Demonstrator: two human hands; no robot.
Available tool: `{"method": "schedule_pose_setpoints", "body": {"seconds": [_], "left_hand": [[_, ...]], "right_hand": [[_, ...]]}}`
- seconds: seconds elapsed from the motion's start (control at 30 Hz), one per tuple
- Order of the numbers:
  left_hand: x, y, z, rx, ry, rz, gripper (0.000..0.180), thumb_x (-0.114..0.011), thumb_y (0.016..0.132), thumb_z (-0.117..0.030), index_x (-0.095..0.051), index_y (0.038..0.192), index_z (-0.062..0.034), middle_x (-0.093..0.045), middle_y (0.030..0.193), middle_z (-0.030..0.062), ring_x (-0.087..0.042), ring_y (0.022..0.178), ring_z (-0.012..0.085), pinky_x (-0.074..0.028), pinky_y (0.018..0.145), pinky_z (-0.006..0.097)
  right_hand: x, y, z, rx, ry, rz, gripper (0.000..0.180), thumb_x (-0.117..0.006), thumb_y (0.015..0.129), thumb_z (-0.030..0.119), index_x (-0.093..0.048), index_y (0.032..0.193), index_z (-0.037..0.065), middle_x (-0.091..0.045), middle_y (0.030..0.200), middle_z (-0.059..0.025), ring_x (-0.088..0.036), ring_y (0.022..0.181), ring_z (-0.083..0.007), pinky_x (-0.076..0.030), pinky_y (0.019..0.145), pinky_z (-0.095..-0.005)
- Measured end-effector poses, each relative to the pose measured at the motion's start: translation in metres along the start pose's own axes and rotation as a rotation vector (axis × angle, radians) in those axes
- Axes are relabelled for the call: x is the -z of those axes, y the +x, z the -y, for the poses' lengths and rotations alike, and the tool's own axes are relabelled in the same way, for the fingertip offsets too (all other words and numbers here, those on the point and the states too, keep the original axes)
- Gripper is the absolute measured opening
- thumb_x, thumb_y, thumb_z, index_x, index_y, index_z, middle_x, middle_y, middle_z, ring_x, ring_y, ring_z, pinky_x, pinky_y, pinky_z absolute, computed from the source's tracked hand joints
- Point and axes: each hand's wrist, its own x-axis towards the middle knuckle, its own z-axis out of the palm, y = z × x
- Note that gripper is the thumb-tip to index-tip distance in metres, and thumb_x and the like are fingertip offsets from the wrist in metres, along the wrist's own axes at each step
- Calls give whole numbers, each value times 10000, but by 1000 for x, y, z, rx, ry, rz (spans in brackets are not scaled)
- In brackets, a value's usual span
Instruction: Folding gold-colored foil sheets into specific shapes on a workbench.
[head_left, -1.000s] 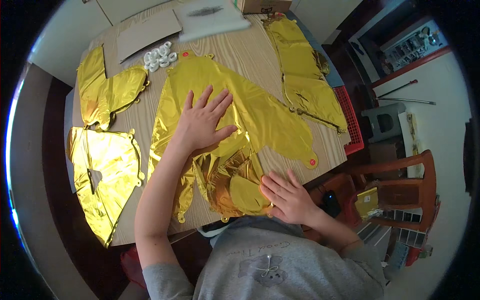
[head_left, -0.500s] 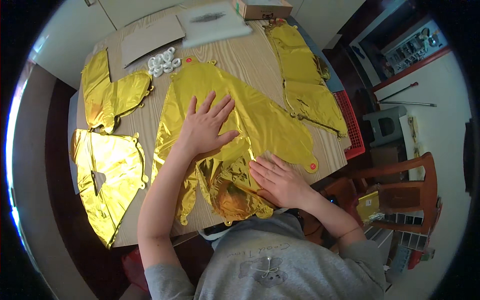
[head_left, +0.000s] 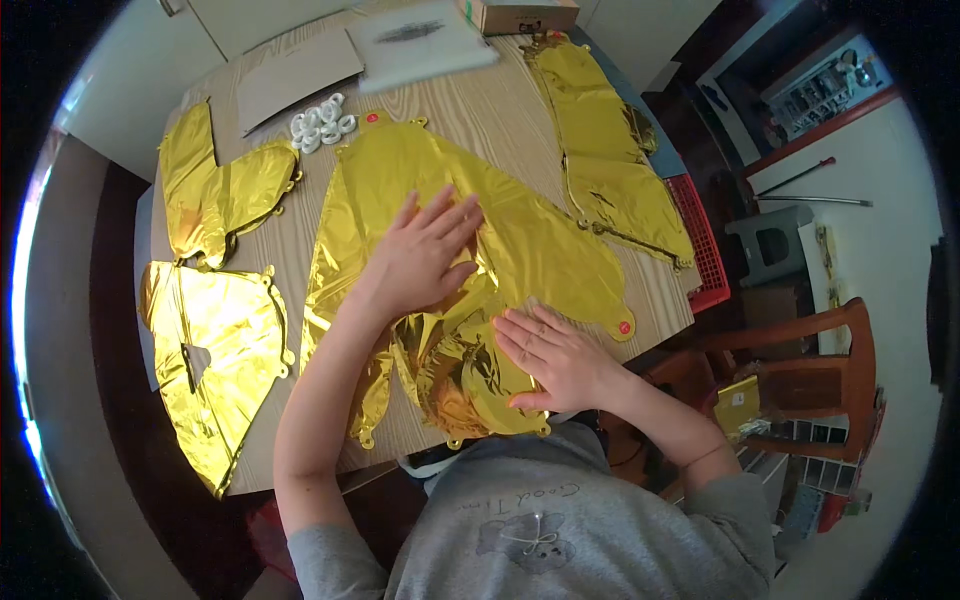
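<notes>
A large flat gold foil balloon (head_left: 530, 235) lies spread on the wood-grain table (head_left: 660, 320) before me, with small tabs and red round dots at its corners. My left hand (head_left: 422, 255) rests on its middle, palm down, fingers stretched out. Lower and to the right, my right hand (head_left: 555, 360) lies flat on the crumpled, shiny part of the foil near the table's front edge. Neither hand grips anything. Creases gather between and below the hands, and the foil under the palms is hidden.
More flat gold foil balloons lie at the left (head_left: 225, 185), front left (head_left: 240, 340) and far right (head_left: 605, 140). Behind are white rings (head_left: 322, 122), a grey board (head_left: 300, 80), a white translucent sheet (head_left: 425, 50) and a cardboard box (head_left: 520, 15). A red basket (head_left: 700, 240) stands beside the table.
My left hand has slid slightly right over the foil. My right hand stays near its place, its thumb now showing. The crumpled foil by it lies flatter.
</notes>
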Motion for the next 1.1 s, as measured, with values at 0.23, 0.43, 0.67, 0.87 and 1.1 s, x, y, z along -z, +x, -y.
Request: {"method": "schedule_pose_setpoints", "body": {"seconds": [0.23,0.43,0.67,0.87,1.1], "left_hand": [[-8,1,-31,-147,-185,46,713,-532,898,-491,-372,1444,-63,-360,1503,134,-282,1412,339,-195,1153,513],[-4,0,-35,-181,-85,63,872,-538,816,-646,-342,1469,-102,-351,1509,127,-283,1410,344,-188,1146,540],[-8,-1,-36,-167,-76,49,949,-553,761,-701,-333,1476,-116,-362,1504,121,-290,1406,343,-186,1144,550],[-9,0,-35,-169,-69,46,956,-557,754,-706,-336,1476,-120,-358,1507,112,-289,1407,342,-188,1144,548],[-8,0,-36,-167,-68,53,956,-551,756,-715,-339,1474,-120,-356,1508,108,-285,1409,338,-183,1146,545]], "right_hand": [[-1,-1,-1,-14,2,-7,785,-602,825,547,-478,1333,-39,-449,1425,-179,-378,1366,-280,-231,1155,-475],[-5,-15,2,27,38,-199,620,-653,810,513,-569,1203,41,-552,1249,-121,-515,1208,-271,-354,1069,-477],[-13,-65,20,-23,81,-388,407,-765,714,296,-604,1044,121,-595,1022,-24,-578,1017,-205,-420,923,-399],[-39,-69,42,-207,-69,-542,354,-775,654,284,-610,934,144,-578,939,11,-547,883,-195,-388,790,-380],[-46,-66,40,-167,-154,-557,259,-758,730,331,-601,815,144,-558,830,3,-530,810,-205,-361,769,-386]]}}
